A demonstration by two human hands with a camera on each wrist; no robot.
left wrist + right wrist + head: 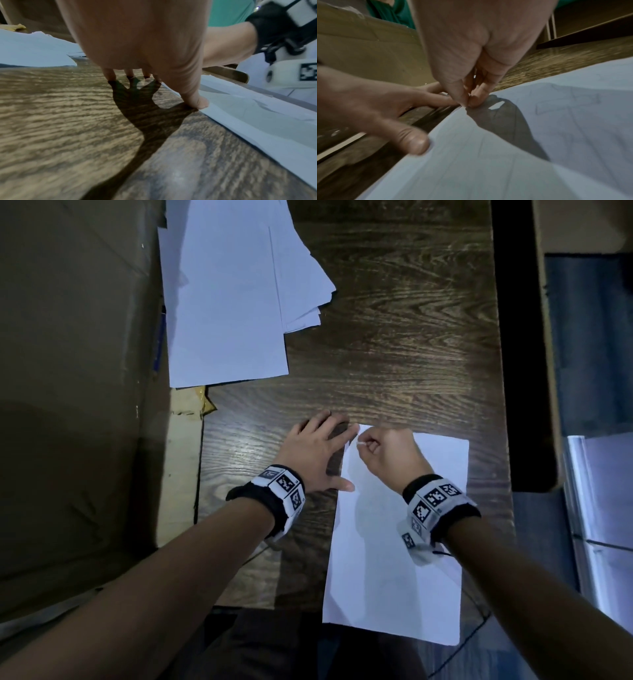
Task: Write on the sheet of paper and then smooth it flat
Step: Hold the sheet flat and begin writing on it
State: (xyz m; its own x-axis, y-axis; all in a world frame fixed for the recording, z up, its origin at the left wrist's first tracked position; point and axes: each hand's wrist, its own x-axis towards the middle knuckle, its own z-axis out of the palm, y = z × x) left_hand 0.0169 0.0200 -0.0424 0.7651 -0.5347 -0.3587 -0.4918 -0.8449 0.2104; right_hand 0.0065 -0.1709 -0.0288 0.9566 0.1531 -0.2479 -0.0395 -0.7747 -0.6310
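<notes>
Both hands meet at the sheet's far left corner.

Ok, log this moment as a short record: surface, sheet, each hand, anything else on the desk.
surface: dark wood-grain desk
sheet: white sheet of paper lying on the desk, faint pencil marks visible in the right wrist view
left hand: left hand spread flat on the desk, thumb touching the sheet's left edge
right hand: right hand with fingers curled at the sheet's far left corner, pinching something small and white; what it is cannot be told
other: loose stack of white papers at far left
</notes>
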